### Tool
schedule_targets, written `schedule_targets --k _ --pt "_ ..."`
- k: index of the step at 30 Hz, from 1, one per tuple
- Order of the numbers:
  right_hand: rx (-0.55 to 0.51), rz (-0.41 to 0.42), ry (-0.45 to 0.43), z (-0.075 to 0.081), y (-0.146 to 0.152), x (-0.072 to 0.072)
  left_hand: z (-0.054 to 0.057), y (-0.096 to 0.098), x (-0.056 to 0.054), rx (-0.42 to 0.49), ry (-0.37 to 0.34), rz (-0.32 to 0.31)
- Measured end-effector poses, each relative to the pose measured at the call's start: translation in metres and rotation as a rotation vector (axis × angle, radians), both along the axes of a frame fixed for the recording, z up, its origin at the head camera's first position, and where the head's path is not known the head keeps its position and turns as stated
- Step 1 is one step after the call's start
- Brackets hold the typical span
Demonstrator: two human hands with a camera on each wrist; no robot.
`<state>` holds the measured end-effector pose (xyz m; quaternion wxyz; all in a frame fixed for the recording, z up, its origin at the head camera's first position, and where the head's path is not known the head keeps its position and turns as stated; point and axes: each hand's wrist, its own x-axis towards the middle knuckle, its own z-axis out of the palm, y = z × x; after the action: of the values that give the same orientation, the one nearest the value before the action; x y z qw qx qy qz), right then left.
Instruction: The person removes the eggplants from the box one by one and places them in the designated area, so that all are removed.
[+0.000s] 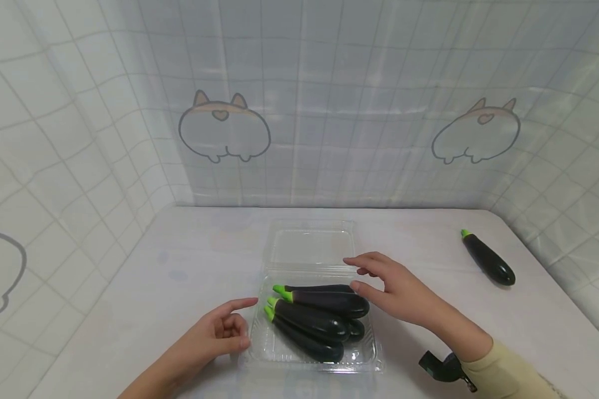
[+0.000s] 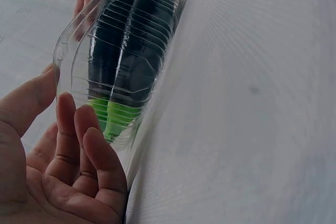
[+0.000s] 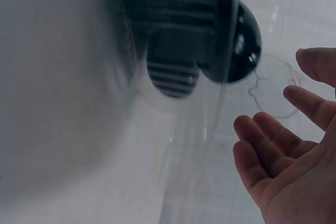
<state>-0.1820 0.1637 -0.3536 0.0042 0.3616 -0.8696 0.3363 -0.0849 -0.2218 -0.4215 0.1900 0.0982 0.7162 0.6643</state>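
A clear plastic clamshell box [image 1: 376, 354] lies in front of me, its lid [image 1: 311, 246] folded back flat behind it. Several dark eggplants [image 1: 309, 321] with green stem ends fill the base, most stems facing left. My left hand [image 1: 219, 332] is at the box's left side, with its thumb and fingers at the rim [image 2: 59, 51]; the other fingers bend loosely. Over the back right corner hovers my right hand [image 1: 399, 288], fingers spread and relaxed, holding nothing. In the right wrist view, a gap separates this hand [image 3: 294, 166] from the eggplants' rounded ends [image 3: 241, 45].
One more eggplant [image 1: 488, 257] lies alone on the white table [image 1: 214, 238] at the far right. A black device [image 1: 446, 368] is at my right wrist. Light grid-patterned curtains [image 1: 299, 111] enclose the table at the back and sides.
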Motion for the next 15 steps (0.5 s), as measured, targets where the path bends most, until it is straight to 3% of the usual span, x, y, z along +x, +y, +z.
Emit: schedule_targets --k 15 --pt "0.084 0.195 -0.037 -0.015 -0.022 0.002 -0.003 -0.003 0.0 0.011 0.02 -0.014"
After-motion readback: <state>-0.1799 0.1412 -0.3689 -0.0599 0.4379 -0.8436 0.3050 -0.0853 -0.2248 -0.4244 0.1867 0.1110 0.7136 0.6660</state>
